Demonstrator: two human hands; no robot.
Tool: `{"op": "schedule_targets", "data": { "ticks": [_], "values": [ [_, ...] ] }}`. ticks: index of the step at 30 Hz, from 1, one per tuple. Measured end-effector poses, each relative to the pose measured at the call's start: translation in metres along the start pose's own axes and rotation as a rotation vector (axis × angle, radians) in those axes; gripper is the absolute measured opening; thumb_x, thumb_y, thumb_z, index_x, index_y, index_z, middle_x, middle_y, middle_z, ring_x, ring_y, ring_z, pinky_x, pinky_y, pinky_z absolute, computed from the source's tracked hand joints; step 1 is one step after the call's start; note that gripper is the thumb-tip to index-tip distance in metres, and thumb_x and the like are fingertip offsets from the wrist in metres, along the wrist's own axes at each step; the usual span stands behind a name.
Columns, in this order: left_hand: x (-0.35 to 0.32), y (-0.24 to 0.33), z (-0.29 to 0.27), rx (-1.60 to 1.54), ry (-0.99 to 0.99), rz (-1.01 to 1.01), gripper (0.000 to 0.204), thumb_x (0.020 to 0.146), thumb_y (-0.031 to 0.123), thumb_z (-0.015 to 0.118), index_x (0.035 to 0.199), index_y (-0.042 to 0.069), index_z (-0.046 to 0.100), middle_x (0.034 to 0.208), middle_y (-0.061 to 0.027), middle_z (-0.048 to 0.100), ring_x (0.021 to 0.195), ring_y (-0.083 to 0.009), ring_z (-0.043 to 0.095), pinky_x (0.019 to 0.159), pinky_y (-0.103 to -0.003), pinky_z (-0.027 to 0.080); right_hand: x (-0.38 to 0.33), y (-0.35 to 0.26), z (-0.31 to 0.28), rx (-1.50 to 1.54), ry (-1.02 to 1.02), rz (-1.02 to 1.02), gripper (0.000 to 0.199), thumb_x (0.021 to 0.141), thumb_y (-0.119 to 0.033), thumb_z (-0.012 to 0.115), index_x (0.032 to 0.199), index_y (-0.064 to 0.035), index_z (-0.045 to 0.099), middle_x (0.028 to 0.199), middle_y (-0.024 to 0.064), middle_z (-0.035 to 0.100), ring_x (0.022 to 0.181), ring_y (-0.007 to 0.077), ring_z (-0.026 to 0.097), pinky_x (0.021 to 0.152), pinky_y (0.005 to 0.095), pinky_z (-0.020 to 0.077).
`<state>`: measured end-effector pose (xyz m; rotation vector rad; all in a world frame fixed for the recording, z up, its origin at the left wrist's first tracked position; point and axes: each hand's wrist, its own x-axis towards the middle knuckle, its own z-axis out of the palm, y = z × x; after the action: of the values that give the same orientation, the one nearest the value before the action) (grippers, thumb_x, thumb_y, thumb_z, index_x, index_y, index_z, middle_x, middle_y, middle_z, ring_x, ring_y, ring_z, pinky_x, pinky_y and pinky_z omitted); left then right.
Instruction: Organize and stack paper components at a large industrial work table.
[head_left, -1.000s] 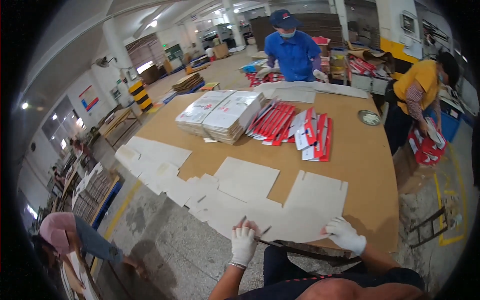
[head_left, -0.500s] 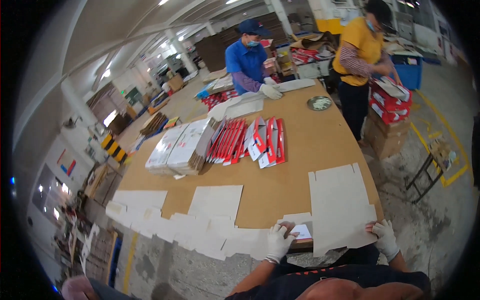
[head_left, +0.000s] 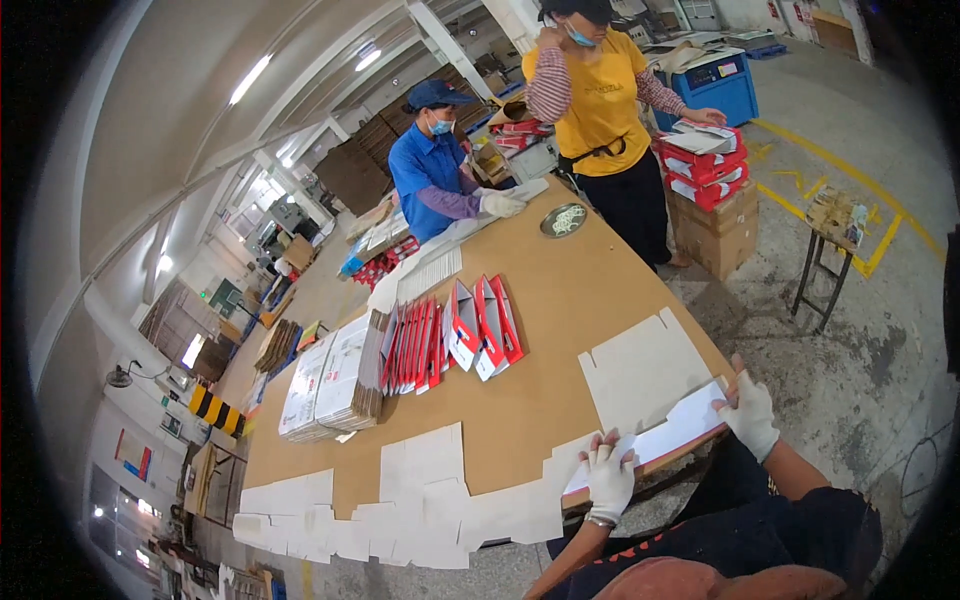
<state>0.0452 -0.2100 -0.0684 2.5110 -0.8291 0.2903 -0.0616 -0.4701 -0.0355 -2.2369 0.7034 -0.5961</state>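
Both my hands wear pale gloves with bare fingertips, and they rest at the table's near right edge. Between them lies a long, bright white card sheet (head_left: 680,427) with a cut outline. My left hand (head_left: 608,477) rests with spread fingers on its left end, where the card meets grey board. At the right end my right hand (head_left: 748,412) touches the card, thumb and finger apart. Directly beyond the white card lies a flat greyish cardboard blank (head_left: 645,370) with slits along its edges. What lies under my palms is hidden.
Overlapping grey cardboard blanks (head_left: 425,515) line the near left edge of the brown table (head_left: 560,375). Stacked white cartons (head_left: 335,385) and red folded boxes (head_left: 415,345) stand mid-table. A round dish (head_left: 563,220) sits farther back. Two co-workers stand at the far side.
The view has turned. A longer stretch of white card now shows between my hands, nearer than the grey blank. My right hand has left the grey blank's edge for the white card's end.
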Motion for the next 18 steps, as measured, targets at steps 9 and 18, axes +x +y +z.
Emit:
{"op": "schedule_targets", "data": {
  "ticks": [9, 18],
  "values": [
    [0.007, 0.062, -0.021, 0.128, -0.360, 0.358, 0.088, 0.081, 0.044, 0.062, 0.146, -0.001, 0.024, 0.152, -0.0200, 0.027, 0.142, -0.0363, 0.023, 0.106, -0.069, 0.015, -0.093, -0.012, 0.021, 0.902, -0.631, 0.582, 0.040, 0.091, -0.018, 0.061, 0.126, -0.0001, 0.052, 0.106, 0.0043, 0.062, 0.094, 0.0135, 0.056, 0.083, 0.0296, 0.0466],
    [-0.001, 0.060, -0.015, 0.014, -0.249, 0.354, 0.083, 0.080, 0.039, 0.063, 0.142, -0.006, 0.031, 0.150, -0.0216, 0.029, 0.141, -0.0378, 0.025, 0.111, -0.058, 0.019, -0.039, -0.002, 0.028, 0.121, -0.150, -0.027, 0.020, 0.089, -0.014, 0.057, 0.091, 0.0035, 0.066, 0.071, 0.0141, 0.065, 0.060, 0.0258, 0.059, 0.060, 0.0357, 0.0460]
  ]
}}
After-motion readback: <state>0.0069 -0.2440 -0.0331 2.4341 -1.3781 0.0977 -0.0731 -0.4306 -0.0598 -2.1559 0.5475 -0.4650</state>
